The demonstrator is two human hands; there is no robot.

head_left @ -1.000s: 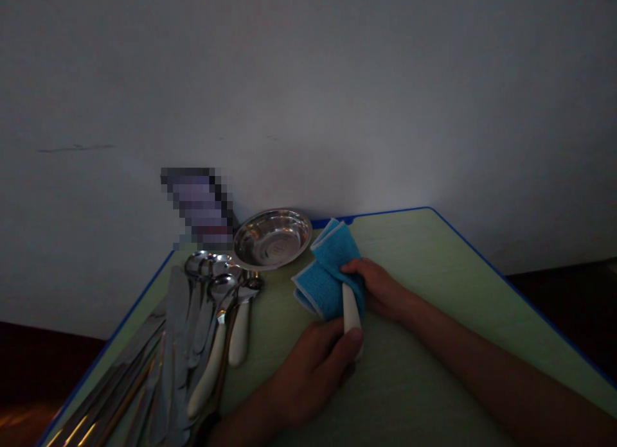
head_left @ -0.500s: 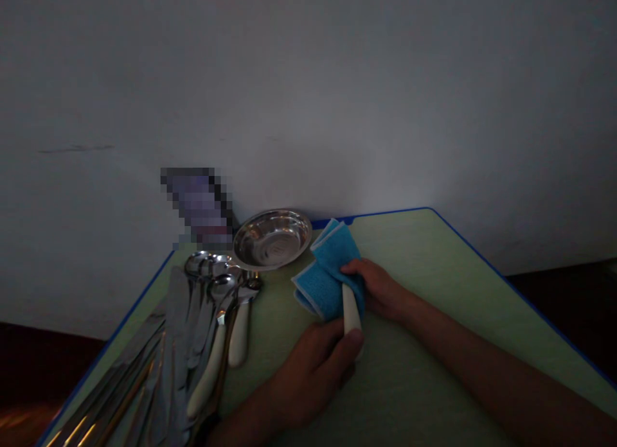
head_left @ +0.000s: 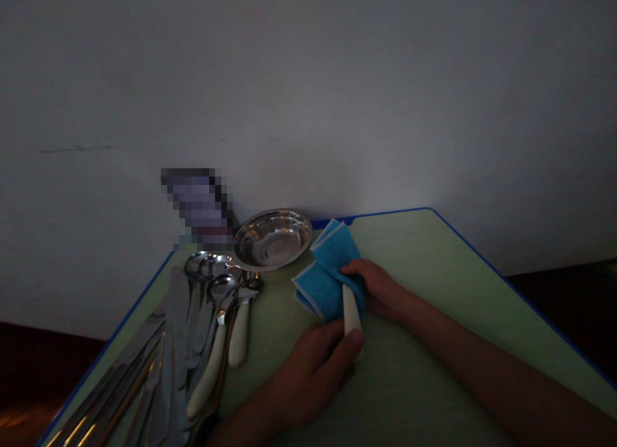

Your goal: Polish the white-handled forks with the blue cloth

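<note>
My left hand is closed round the lower part of a white handle, the thumb lying on top of it. The handle slants up and away, and its far end disappears into a folded blue cloth with pale edging. What the handle belongs to is hidden by the cloth. My right hand pinches the cloth round that end, thumb on top. Left of my hands lie white-handled spoons, among them one large spoon, and a shorter white-handled piece.
A shallow steel bowl sits at the table's back edge. Several metal knives and other cutlery spread along the left side. A blurred-out phone-like object leans on the wall. The pale green table has a blue rim.
</note>
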